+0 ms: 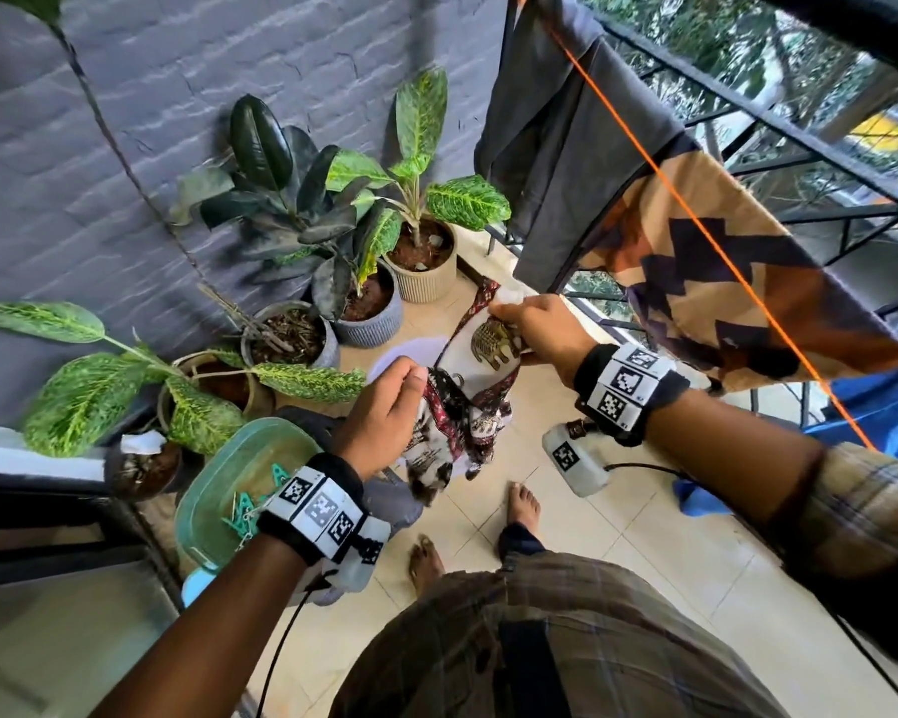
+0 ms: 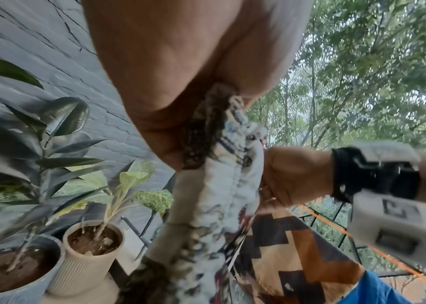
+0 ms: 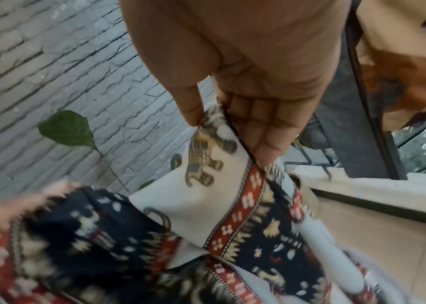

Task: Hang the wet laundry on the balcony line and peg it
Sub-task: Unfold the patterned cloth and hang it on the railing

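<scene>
A white cloth printed with elephants and a red-and-navy border [image 1: 475, 401] hangs bunched between both hands above the balcony floor. My left hand [image 1: 384, 412] grips its lower bunched part [image 2: 219, 164]. My right hand [image 1: 535, 329] pinches an upper edge of the elephant cloth [image 3: 211, 164] between thumb and fingers. The orange line [image 1: 695, 225] runs diagonally at the upper right, above and right of my hands. A grey garment [image 1: 566, 132], a brown zigzag cloth [image 1: 721, 282] and a blue cloth [image 1: 882, 406] hang on it. Teal pegs [image 1: 250, 505] lie in a green tub [image 1: 229, 479] beside my left wrist.
Several potted plants [image 1: 421, 251] stand along the grey brick wall [image 1: 125, 121] on the left. A black railing [image 1: 799, 147] closes the balcony on the right. My bare feet [image 1: 524, 502] stand on the pale tiled floor [image 1: 644, 562]. A white basin [image 1: 400, 355] sits under the cloth.
</scene>
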The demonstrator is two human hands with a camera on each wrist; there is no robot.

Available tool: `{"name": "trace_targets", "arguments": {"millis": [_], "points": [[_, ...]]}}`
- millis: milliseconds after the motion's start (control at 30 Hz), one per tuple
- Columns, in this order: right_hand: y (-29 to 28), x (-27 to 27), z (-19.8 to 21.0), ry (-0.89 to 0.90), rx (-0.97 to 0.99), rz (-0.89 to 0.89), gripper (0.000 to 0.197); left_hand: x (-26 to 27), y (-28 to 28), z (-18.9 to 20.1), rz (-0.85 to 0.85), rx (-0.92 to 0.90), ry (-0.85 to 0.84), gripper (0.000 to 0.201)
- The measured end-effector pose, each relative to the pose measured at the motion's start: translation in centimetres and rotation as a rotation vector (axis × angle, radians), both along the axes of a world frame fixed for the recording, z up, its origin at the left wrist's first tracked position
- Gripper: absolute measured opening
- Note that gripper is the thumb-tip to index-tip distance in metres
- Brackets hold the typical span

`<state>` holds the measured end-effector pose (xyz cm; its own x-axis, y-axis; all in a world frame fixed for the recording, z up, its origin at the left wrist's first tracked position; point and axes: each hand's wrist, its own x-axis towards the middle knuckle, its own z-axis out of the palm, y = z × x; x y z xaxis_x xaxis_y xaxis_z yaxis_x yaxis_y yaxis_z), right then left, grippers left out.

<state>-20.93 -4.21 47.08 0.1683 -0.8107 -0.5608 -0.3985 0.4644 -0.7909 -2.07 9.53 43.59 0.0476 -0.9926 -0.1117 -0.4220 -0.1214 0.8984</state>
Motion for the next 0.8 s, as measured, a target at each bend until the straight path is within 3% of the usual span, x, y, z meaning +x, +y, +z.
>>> {"name": "trace_targets", "arguments": {"millis": [100,167,200,267,333,400,467,533,600,700,800], "points": [[0.4,-1.5,-1.1,0.313,-0.105,0.342,0.048,0.0,-0.9,1.1,0.001,-0.006,-0.055,0.023],[0.9,-2.3,-1.4,0.521,-0.256,0.557,0.048,-0.3,-1.7,1.6,-0.021,0.002,-0.092,0.024],[1.3,-2.4,-1.4,0.536,-0.322,0.592,0.043,-0.6,-2.0,1.8,-0.020,0.006,-0.103,0.025],[2.3,-2.4,-1.0,0.343,-0.365,0.618,0.036,-1.1,-2.6,2.2,0.013,0.037,-0.069,0.028],[3.4,-2.0,-0.5,0.038,-0.331,0.631,0.052,-1.6,-3.1,2.5,0.049,0.081,0.012,0.027],[4.0,-1.7,-0.2,-0.126,-0.388,0.681,0.063,-2.1,-3.3,2.5,0.024,0.128,0.042,0.024],[4.3,-1.3,-0.6,-0.131,-0.449,0.734,0.060,-2.7,-2.8,2.2,-0.017,0.165,0.039,0.021],[4.4,-1.2,-0.8,-0.066,-0.446,0.747,0.056,-3.1,-2.0,1.9,0.005,0.167,0.157,0.011],[4.5,-1.1,-0.7,0.052,-0.486,0.781,0.055,-3.2,-1.3,1.8,0.083,0.147,0.219,0.027],[4.3,-0.7,-0.2,0.155,-0.584,0.888,0.036,-2.3,-0.4,1.7,0.082,0.159,0.251,0.059],[4.4,-0.3,0.9,0.102,-0.600,0.882,0.021,-1.5,0.4,1.7,0.014,0.148,0.381,0.064]]}}
